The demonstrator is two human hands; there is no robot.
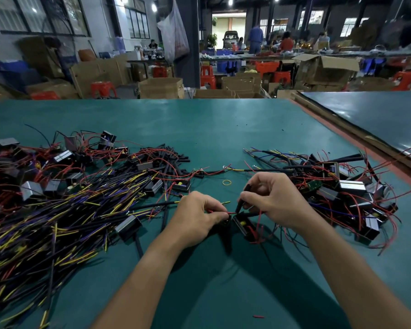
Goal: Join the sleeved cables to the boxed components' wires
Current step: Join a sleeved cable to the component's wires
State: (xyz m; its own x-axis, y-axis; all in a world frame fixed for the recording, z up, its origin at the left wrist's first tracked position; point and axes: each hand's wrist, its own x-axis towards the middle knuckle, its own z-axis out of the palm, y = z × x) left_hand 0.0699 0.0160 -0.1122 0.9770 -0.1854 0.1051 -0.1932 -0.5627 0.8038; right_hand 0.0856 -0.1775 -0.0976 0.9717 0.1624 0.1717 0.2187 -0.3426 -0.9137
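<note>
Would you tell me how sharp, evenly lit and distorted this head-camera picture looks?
Head view: sharp at the left hand pinching the red wire and the right hand holding the sleeved cable; workshop behind blurred; ceiling lamps leave a dull sheen on the table; soft shadows fall beneath the hands; wide-angle stretching at the edges.

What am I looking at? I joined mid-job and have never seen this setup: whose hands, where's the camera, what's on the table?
There is no machine: a person works with bare hands, filmed by one wide camera on their head, looking forward and down. On the green table lie a big heap of sleeved cables at the left and a pile of small boxes with red wires at the right, plus a yellow rubber band. The left hand pinches a red wire; the right hand grips a black sleeved cable. A small black box sits just below them.
</note>
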